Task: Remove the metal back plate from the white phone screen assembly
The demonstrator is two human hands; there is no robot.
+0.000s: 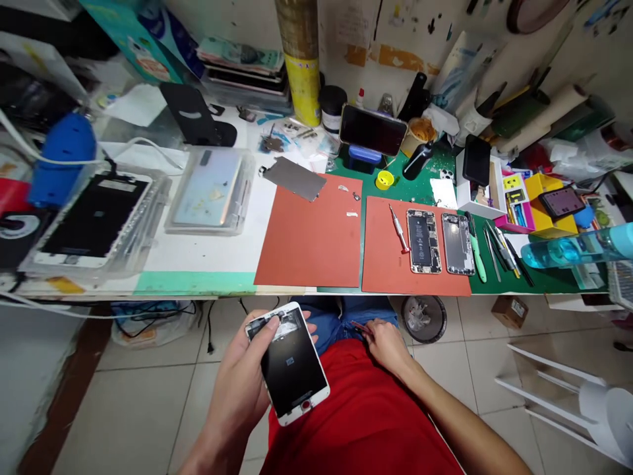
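Observation:
My left hand [247,369] is closed around a white-framed phone screen [294,376], tilted, with its dark inner side facing up. The thumb lies on the top end, by a silvery patch. My right hand [388,343] rests at my lap, fingers closed on a thin red tool [362,326]; its exact kind is unclear. On the right-hand red-brown mat [380,270] are a red-and-silver screwdriver [399,229], an opened phone body with battery [424,242] and a phone back housing [458,244]. A grey metal plate [295,177] overlaps the left mat [309,251].
A green-handled tool [475,251], several tweezers and pens [502,247], and a water bottle [573,249] lie at the right. Phone parts in plastic cases [163,227] occupy the left. A phone on a stand [373,130] is behind. Below are a waste bin [438,326] and white rack [554,389].

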